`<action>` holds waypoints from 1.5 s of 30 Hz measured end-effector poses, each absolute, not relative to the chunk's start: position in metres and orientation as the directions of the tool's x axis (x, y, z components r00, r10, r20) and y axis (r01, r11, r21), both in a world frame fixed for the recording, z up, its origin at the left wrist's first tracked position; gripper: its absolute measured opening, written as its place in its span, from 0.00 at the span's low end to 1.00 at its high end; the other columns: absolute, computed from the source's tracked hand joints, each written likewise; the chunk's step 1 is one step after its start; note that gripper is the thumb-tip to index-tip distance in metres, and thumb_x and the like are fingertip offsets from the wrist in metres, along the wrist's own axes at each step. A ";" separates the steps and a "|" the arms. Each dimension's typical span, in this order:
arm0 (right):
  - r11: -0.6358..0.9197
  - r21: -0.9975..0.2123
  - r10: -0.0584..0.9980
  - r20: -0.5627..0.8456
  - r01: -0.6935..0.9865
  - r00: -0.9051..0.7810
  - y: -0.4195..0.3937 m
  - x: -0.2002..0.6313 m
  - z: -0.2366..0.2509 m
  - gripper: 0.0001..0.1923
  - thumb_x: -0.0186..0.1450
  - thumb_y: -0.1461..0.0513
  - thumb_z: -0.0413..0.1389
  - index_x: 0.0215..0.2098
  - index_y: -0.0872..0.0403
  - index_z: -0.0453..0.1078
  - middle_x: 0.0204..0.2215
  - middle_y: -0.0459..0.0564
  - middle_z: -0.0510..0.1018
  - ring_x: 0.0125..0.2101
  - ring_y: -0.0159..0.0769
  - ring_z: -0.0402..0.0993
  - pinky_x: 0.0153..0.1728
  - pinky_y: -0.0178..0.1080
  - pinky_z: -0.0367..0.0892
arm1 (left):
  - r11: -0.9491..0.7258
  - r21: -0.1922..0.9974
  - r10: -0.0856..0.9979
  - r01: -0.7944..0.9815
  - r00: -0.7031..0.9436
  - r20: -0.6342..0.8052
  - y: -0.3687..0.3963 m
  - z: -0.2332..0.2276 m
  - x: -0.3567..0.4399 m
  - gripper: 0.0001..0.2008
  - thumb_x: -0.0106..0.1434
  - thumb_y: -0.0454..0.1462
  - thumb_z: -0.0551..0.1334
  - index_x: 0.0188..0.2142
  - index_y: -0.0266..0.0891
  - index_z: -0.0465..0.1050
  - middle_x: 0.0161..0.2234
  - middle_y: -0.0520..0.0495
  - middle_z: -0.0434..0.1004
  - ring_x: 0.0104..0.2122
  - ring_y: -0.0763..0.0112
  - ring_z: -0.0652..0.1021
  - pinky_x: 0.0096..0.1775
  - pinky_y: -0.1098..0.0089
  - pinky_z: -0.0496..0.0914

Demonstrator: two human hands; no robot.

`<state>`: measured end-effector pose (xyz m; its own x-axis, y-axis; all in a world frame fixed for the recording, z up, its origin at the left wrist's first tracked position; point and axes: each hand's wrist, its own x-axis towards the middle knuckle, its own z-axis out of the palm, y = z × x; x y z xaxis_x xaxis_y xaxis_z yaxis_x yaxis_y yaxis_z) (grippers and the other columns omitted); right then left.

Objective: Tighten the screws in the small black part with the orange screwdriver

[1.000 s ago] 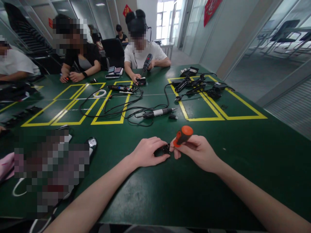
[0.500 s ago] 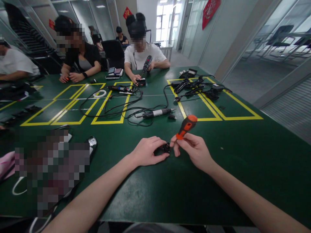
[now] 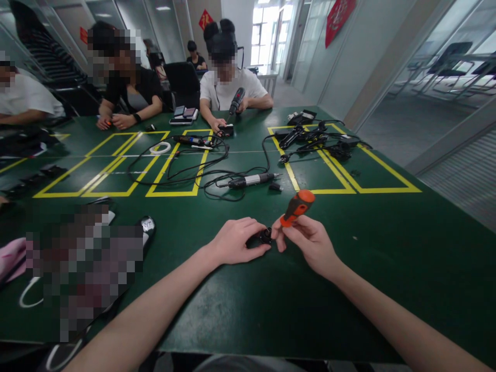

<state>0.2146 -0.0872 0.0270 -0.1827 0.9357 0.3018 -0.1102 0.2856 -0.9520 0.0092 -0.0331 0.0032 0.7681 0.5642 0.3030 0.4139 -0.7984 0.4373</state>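
Observation:
My left hand rests on the green table with thumb and fingers closed around a small black part, whose exact kind I cannot make out. Close on its right, my right hand grips an orange and black screwdriver near the lower end of the handle. The handle leans up and to the right. Its shaft and tip are hard to see, pointing down toward the black part between my hands.
A corded electric screwdriver and a small black piece lie ahead. Black cables are heaped at the far right. Blurred-out items lie to my left. Across the table a co-worker holds a power drill.
The screwdriver handle has dropped slightly and tilted a little further to the right in my right hand. My left hand stays in place around the black part.

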 end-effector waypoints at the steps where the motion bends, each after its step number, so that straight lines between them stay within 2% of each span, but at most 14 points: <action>1: 0.285 -0.952 0.937 0.302 -0.113 -0.175 -0.088 0.214 0.027 0.15 0.69 0.50 0.63 0.36 0.53 0.73 0.28 0.48 0.80 0.22 0.31 0.74 0.26 0.36 0.73 | -0.801 0.431 0.563 0.415 0.768 0.305 -0.033 0.003 0.009 0.13 0.69 0.46 0.63 0.45 0.39 0.75 0.36 0.47 0.80 0.34 0.68 0.79 0.36 0.70 0.70; 9: 0.288 -0.955 0.944 0.296 -0.070 -0.148 -0.085 0.215 0.027 0.16 0.68 0.49 0.63 0.33 0.53 0.74 0.25 0.46 0.76 0.21 0.31 0.71 0.25 0.37 0.71 | -0.802 0.425 0.562 0.420 0.772 0.296 -0.032 0.002 0.009 0.14 0.69 0.46 0.63 0.47 0.39 0.75 0.36 0.47 0.80 0.35 0.67 0.79 0.36 0.69 0.71; 12: 0.283 -0.956 0.943 0.292 -0.077 -0.159 -0.086 0.215 0.028 0.16 0.70 0.49 0.61 0.36 0.53 0.75 0.27 0.47 0.78 0.21 0.30 0.73 0.25 0.37 0.72 | -0.804 0.433 0.557 0.408 0.771 0.308 -0.032 0.002 0.009 0.14 0.69 0.46 0.63 0.46 0.39 0.75 0.35 0.47 0.80 0.34 0.67 0.79 0.36 0.69 0.70; 15: 0.283 -0.955 0.944 0.294 -0.094 -0.146 -0.088 0.214 0.027 0.16 0.67 0.48 0.64 0.39 0.53 0.74 0.29 0.47 0.80 0.22 0.31 0.73 0.26 0.37 0.73 | -0.811 0.429 0.549 0.398 0.770 0.325 -0.032 0.002 0.010 0.14 0.68 0.46 0.63 0.45 0.38 0.75 0.35 0.47 0.80 0.33 0.67 0.79 0.35 0.69 0.70; 20: 0.283 -0.959 0.949 0.282 -0.018 -0.143 -0.087 0.216 0.029 0.17 0.66 0.49 0.65 0.33 0.53 0.73 0.25 0.46 0.78 0.22 0.31 0.72 0.26 0.38 0.73 | -0.804 0.430 0.560 0.411 0.768 0.311 -0.032 0.002 0.010 0.15 0.69 0.46 0.62 0.46 0.38 0.76 0.35 0.47 0.80 0.34 0.67 0.78 0.36 0.69 0.70; 23: 0.298 -0.955 0.941 0.296 -0.018 -0.165 -0.086 0.217 0.029 0.17 0.68 0.48 0.63 0.33 0.53 0.75 0.23 0.45 0.75 0.21 0.32 0.72 0.26 0.38 0.72 | -0.801 0.434 0.561 0.412 0.771 0.303 -0.032 0.002 0.009 0.15 0.69 0.46 0.62 0.47 0.39 0.76 0.35 0.47 0.80 0.34 0.67 0.78 0.36 0.69 0.70; 26: 0.292 -0.955 0.939 0.298 -0.059 -0.174 -0.086 0.216 0.028 0.17 0.71 0.48 0.60 0.38 0.53 0.76 0.27 0.47 0.77 0.22 0.31 0.73 0.26 0.38 0.72 | -0.800 0.430 0.563 0.418 0.771 0.298 -0.032 0.002 0.009 0.14 0.68 0.46 0.62 0.46 0.39 0.75 0.35 0.47 0.80 0.34 0.67 0.78 0.36 0.69 0.70; 28: 0.290 -0.951 0.938 0.304 -0.103 -0.165 -0.087 0.214 0.026 0.16 0.70 0.48 0.61 0.42 0.53 0.74 0.29 0.48 0.79 0.22 0.31 0.74 0.26 0.38 0.73 | -0.798 0.426 0.568 0.426 0.768 0.296 -0.032 0.001 0.009 0.14 0.68 0.46 0.63 0.46 0.40 0.75 0.35 0.47 0.80 0.34 0.67 0.78 0.36 0.69 0.70; 34: 0.292 -0.951 0.943 0.304 -0.098 -0.137 -0.086 0.213 0.022 0.15 0.70 0.51 0.62 0.35 0.52 0.70 0.28 0.48 0.81 0.22 0.30 0.73 0.26 0.36 0.72 | -0.805 0.431 0.556 0.408 0.772 0.307 -0.032 0.001 0.009 0.14 0.69 0.46 0.63 0.46 0.38 0.75 0.36 0.47 0.80 0.34 0.67 0.79 0.36 0.69 0.70; 39: 0.299 -0.952 0.936 0.306 -0.064 -0.175 -0.086 0.215 0.023 0.16 0.72 0.49 0.59 0.37 0.53 0.73 0.29 0.48 0.80 0.22 0.30 0.74 0.26 0.37 0.73 | -0.801 0.438 0.560 0.409 0.771 0.304 -0.032 0.002 0.009 0.13 0.68 0.45 0.63 0.46 0.39 0.75 0.37 0.47 0.81 0.35 0.67 0.79 0.36 0.69 0.70; 42: 0.304 -0.950 0.935 0.313 -0.078 -0.168 -0.088 0.214 0.023 0.16 0.69 0.49 0.62 0.40 0.52 0.71 0.29 0.48 0.81 0.23 0.32 0.75 0.27 0.38 0.74 | -0.797 0.436 0.566 0.418 0.769 0.297 -0.032 0.002 0.009 0.13 0.68 0.45 0.63 0.44 0.39 0.75 0.36 0.48 0.80 0.34 0.68 0.79 0.36 0.69 0.70; 45: 0.310 -0.950 0.941 0.312 -0.040 -0.132 -0.089 0.213 0.025 0.15 0.67 0.50 0.65 0.37 0.52 0.71 0.29 0.49 0.82 0.23 0.32 0.75 0.28 0.38 0.74 | -0.798 0.439 0.564 0.413 0.770 0.299 -0.033 0.003 0.009 0.12 0.69 0.45 0.63 0.43 0.39 0.75 0.36 0.47 0.80 0.34 0.68 0.79 0.35 0.69 0.70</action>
